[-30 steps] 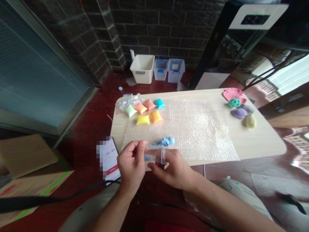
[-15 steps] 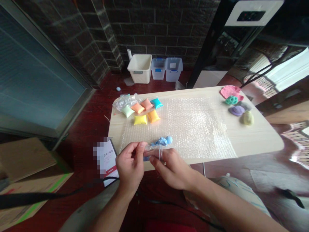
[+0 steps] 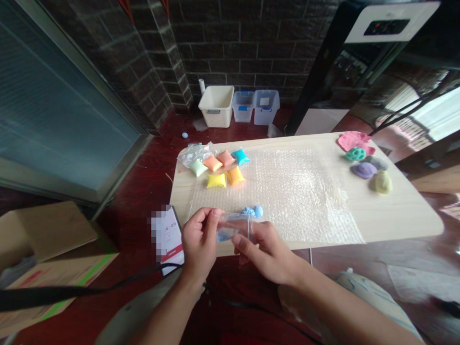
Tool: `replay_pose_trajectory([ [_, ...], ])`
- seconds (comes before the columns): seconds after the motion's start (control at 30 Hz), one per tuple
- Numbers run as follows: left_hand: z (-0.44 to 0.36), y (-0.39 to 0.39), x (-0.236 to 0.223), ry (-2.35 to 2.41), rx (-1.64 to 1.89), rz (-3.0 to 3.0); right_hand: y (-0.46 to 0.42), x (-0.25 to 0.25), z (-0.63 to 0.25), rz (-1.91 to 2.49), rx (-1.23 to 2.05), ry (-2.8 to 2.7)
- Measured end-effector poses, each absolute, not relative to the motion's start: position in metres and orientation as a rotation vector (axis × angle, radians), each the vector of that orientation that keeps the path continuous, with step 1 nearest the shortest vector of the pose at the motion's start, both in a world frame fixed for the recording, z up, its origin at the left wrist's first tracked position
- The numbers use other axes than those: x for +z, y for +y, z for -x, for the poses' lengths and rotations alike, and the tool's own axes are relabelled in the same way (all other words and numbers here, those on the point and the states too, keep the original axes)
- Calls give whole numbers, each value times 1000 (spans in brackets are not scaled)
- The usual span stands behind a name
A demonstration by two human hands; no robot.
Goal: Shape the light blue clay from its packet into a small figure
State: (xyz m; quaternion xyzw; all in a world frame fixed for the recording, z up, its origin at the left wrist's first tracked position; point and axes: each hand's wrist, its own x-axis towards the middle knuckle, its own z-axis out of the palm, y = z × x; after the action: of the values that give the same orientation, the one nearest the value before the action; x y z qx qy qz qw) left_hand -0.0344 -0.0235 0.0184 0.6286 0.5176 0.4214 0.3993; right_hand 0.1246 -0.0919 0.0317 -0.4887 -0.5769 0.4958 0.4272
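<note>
Between my two hands a small clear plastic bag (image 3: pixel 235 223) is stretched out, with some blue residue showing inside it. My left hand (image 3: pixel 201 237) pinches its left end between thumb and fingers. My right hand (image 3: pixel 264 249) grips the other end, thumb toward the middle of the bag. Just beyond the bag, lumps of light blue clay (image 3: pixel 258 211) lie on the bubble wrap (image 3: pixel 287 191), partly hidden by it. Farther off are a yellow clay packet (image 3: pixel 216 180), an orange-yellow packet (image 3: pixel 235 176) and several other coloured packets.
Shaped clay pieces, among them a purple one (image 3: pixel 364 169) and a pink one (image 3: pixel 354 142), sit at the table's right end. Bins (image 3: pixel 216 108) stand by the wall. A lit phone or tablet screen (image 3: pixel 170 235) is left of the table, near an open cardboard box (image 3: pixel 53 258).
The bag is now spread flatter and shows more between my hands, hiding more of the blue clay. The whole view has shifted, so things appear slightly farther right and lower.
</note>
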Motion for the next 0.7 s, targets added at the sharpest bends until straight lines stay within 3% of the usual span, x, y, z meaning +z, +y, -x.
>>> replay_pose_trajectory([
  [0.27, 39, -24, 23, 1283, 1056, -1603, -87, 27, -123, 1242, 1049, -1583],
  [0.7, 67, -38, 32, 1265, 1072, -1880, -102, 54, -98, 1348, 1171, -1603],
])
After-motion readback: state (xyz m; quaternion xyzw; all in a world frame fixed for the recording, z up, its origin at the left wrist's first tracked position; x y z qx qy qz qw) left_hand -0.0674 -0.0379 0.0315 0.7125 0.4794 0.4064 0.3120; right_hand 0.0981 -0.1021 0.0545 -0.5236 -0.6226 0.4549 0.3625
